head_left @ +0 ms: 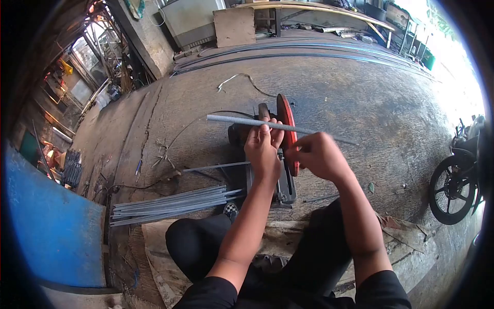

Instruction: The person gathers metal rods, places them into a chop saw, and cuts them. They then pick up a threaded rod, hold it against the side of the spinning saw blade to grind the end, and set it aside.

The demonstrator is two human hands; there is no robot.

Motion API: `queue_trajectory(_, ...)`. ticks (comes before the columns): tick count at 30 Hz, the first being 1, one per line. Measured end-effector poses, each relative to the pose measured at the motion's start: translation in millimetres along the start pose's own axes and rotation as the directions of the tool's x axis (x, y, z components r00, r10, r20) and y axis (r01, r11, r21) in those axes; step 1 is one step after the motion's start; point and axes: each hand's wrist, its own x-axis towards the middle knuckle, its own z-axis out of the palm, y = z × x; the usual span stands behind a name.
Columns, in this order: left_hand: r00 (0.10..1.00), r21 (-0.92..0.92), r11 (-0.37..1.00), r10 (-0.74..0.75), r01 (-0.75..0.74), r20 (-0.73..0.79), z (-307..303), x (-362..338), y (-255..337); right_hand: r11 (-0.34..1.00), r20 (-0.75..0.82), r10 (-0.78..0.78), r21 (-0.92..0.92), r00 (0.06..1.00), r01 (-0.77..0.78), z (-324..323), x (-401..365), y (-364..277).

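Observation:
A long grey threaded rod (231, 119) lies across the fingers of my left hand (263, 149), which grips it near its middle. The ribbed end points left, and the far end runs on to the right past my right hand (321, 157). That hand is closed, its fingers curled just below the rod and slightly blurred; whether anything is in them is hidden. Directly beneath both hands stands a cut-off saw (285, 198) with a red disc-shaped guard (285, 110). A thin rod (216, 167) reaches into the saw's base from the left.
A bundle of grey rods (164, 208) lies on the floor at left, beside a blue panel (51, 221). Cable (236, 77) trails across the concrete. Long bars (288, 54) lie along the back near a wooden bench (319, 7). A motorcycle wheel (450, 190) stands at right.

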Motion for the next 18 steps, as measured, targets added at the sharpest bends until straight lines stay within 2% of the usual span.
queue_trajectory(1, 1.000, 0.061, 0.998, 0.024, -0.025, 0.019, 3, -3, 3, 0.911, -0.316, -0.410, -0.198, 0.856, 0.363, -2, 7, 10)
queue_trajectory(2, 1.000, 0.072, 0.997, 0.018, -0.019, 0.017, 2, 2, 1, 0.680, -0.490, -0.732, -0.470, 0.474, 0.563, 0, 12, 19)
queue_trajectory(3, 0.995, 0.121, 0.992, 0.030, -0.041, 0.090, -1, 7, -2, 0.505, -0.390, -0.863, -0.643, 0.322, 0.575, -10, 14, 10)
queue_trajectory(4, 0.986, 0.167, 0.984, 0.028, -0.056, 0.163, 0, 7, -5, 0.533, -0.407, -0.846, -0.626, 0.345, 0.570, -8, 19, 16)
queue_trajectory(5, 0.975, 0.184, 0.978, 0.058, -0.099, 0.217, 5, 5, -11, 0.629, -0.363, -0.770, -0.571, 0.526, 0.527, -7, 24, 22)
queue_trajectory(6, 0.974, 0.193, 0.978, 0.033, -0.077, 0.223, 9, 12, -18, 0.714, -0.304, -0.667, -0.524, 0.680, 0.465, -13, 29, 30)
queue_trajectory(7, 0.939, 0.300, 0.929, 0.115, -0.218, 0.325, 11, 20, -25, 0.708, -0.329, -0.694, -0.475, 0.641, 0.523, -18, 39, 45)
queue_trajectory(8, 0.884, 0.384, 0.851, 0.177, -0.359, 0.433, 10, 25, -32, 0.729, -0.345, -0.672, -0.460, 0.655, 0.506, -23, 47, 61)
queue_trajectory(9, 0.927, 0.481, 0.856, -0.004, -0.190, 0.374, 19, 20, -24, 0.729, -0.407, -0.684, -0.378, 0.605, 0.570, -28, 56, 79)
queue_trajectory(10, 0.855, 0.482, 0.807, 0.053, -0.341, 0.516, 14, 31, -28, 0.714, -0.471, -0.687, -0.298, 0.553, 0.633, -32, 62, 98)
queue_trajectory(11, 0.883, 0.717, 0.568, 0.036, -0.403, 0.468, 5, 36, -26, 0.765, -0.533, -0.621, -0.255, 0.574, 0.591, -34, 65, 121)
queue_trajectory(12, 0.904, 0.868, 0.262, 0.036, -0.421, 0.427, -2, 38, -20, 0.781, -0.547, -0.599, -0.237, 0.585, 0.578, -35, 70, 150)
queue_trajectory(13, 0.836, 0.853, -0.076, 0.170, -0.516, 0.521, -22, 44, -26, 0.870, -0.603, -0.422, -0.058, 0.677, 0.490, -35, 77, 181)
queue_trajectory(14, 0.723, 0.747, -0.412, 0.252, -0.522, 0.644, -48, 53, -36, 0.913, -0.622, -0.227, 0.131, 0.749, 0.386, -31, 85, 211)
queue_trajectory(15, 0.775, 0.791, -0.289, 0.195, -0.540, 0.601, -76, 65, -45, 0.903, -0.666, -0.166, 0.194, 0.727, 0.384, -25, 93, 238)
queue_trajectory(16, 0.824, 0.831, -0.163, 0.126, -0.532, 0.553, -63, 63, -50, 0.904, -0.670, -0.128, 0.223, 0.731, 0.364, -18, 98, 264)
queue_trajectory(17, 0.944, 0.920, 0.377, -0.254, -0.106, 0.212, -51, 57, -44, 0.944, -0.613, -0.073, 0.212, 0.787, 0.252, -11, 101, 288)
queue_trajectory(18, 0.964, 0.916, 0.377, -0.261, 0.140, -0.040, -44, 61, -47, 0.972, -0.550, -0.014, 0.190, 0.835, 0.141, -2, 105, 309)
